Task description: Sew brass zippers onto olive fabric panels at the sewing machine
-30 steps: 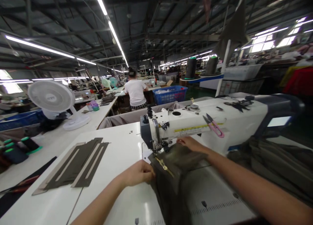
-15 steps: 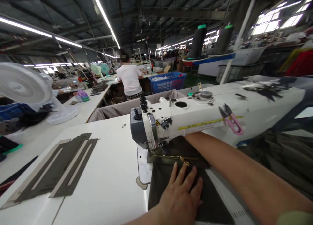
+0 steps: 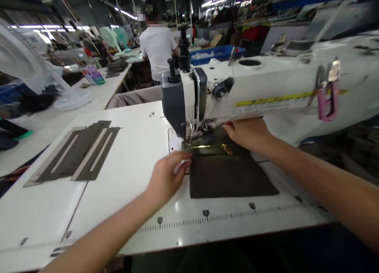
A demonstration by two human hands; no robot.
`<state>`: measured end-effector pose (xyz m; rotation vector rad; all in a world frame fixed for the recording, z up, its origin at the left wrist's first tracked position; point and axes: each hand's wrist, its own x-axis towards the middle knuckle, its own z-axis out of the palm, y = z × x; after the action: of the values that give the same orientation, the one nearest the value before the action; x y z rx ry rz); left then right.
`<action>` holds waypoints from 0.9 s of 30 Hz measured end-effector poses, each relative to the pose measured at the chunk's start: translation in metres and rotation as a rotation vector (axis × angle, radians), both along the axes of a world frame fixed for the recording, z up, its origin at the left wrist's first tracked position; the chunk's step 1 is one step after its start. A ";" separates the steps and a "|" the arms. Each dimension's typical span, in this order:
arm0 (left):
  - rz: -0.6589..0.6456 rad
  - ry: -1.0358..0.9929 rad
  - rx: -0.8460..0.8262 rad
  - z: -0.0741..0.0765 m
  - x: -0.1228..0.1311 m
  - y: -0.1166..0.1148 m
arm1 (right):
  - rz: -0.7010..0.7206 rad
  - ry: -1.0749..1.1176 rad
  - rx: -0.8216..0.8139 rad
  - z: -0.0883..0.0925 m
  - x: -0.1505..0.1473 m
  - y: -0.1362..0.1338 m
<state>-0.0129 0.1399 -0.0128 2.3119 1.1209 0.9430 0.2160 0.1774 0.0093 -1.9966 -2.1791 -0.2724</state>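
Observation:
A dark olive fabric piece with a gold-toothed zipper lies under the needle area of a white sewing machine. The zipper's gold pull rests toward the right end. My left hand pinches the left edge of the fabric, just in front of the presser foot. Beneath the machine's arm, my right hand has its fingers closed on the far part of the fabric; the fingertips are partly hidden.
Cut olive fabric pieces with slots lie on the white table at left. Pink-handled thread snips hang on the machine. A white fan stands at far left. A person in a white shirt and a blue basket are beyond.
My left hand has gone from lying flat on the fabric to pinching its left edge. My right hand has come into sight under the machine arm. The view has tilted down and closer.

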 end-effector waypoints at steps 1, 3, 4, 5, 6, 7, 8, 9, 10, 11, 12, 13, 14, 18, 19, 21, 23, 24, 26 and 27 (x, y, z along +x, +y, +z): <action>0.088 0.080 0.058 -0.004 -0.008 0.008 | 0.032 0.001 0.009 0.000 -0.006 -0.010; 0.084 0.203 0.163 -0.014 -0.015 0.023 | 0.182 0.044 0.042 -0.004 -0.022 -0.028; 0.061 0.232 0.214 -0.020 -0.015 0.028 | 0.269 0.078 0.068 -0.009 -0.031 -0.035; 0.040 0.246 0.260 -0.025 -0.014 0.032 | 0.335 0.109 0.093 -0.014 -0.040 -0.038; 0.029 0.250 0.300 -0.029 -0.012 0.034 | 0.378 0.137 0.111 -0.021 -0.047 -0.039; 0.029 0.248 0.331 -0.032 -0.009 0.034 | 0.400 0.157 0.123 -0.028 -0.053 -0.037; 0.033 0.243 0.354 -0.034 -0.007 0.034 | 0.419 0.173 0.128 -0.034 -0.057 -0.033; 0.034 0.236 0.369 -0.036 -0.006 0.033 | 0.440 0.189 0.128 -0.040 -0.059 -0.029; 0.030 0.229 0.380 -0.037 -0.005 0.033 | 0.468 0.202 0.126 -0.045 -0.059 -0.025; 0.024 0.218 0.388 -0.037 -0.004 0.032 | 0.494 0.218 0.131 -0.049 -0.059 -0.021; 0.018 0.205 0.394 -0.037 -0.004 0.033 | 0.518 0.230 0.139 -0.051 -0.058 -0.018; 0.011 0.191 0.399 -0.038 -0.005 0.033 | 0.539 0.241 0.148 -0.052 -0.056 -0.016; 0.000 0.180 0.403 -0.038 -0.005 0.034 | 0.555 0.249 0.156 -0.052 -0.055 -0.014; -0.054 0.168 0.412 -0.038 -0.006 0.039 | 0.576 0.244 0.156 -0.050 -0.053 -0.013; -0.061 0.173 0.415 -0.038 -0.006 0.039 | 0.574 0.238 0.152 -0.049 -0.053 -0.013; -0.064 0.186 0.421 -0.038 -0.006 0.040 | 0.572 0.228 0.143 -0.048 -0.053 -0.013; -0.057 0.201 0.429 -0.037 -0.006 0.040 | 0.574 0.222 0.140 -0.048 -0.054 -0.012; -0.052 0.207 0.436 -0.037 -0.006 0.040 | 0.573 0.218 0.139 -0.049 -0.054 -0.011; -0.047 0.221 0.447 -0.036 -0.006 0.040 | 0.561 0.204 0.138 -0.049 -0.054 -0.010; -0.042 0.226 0.452 -0.035 -0.005 0.041 | 0.555 0.195 0.140 -0.050 -0.055 -0.010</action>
<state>-0.0183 0.1807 -0.0477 2.8533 1.0187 1.0233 0.1612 0.1674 -0.0403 -1.2211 -2.3920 -0.1376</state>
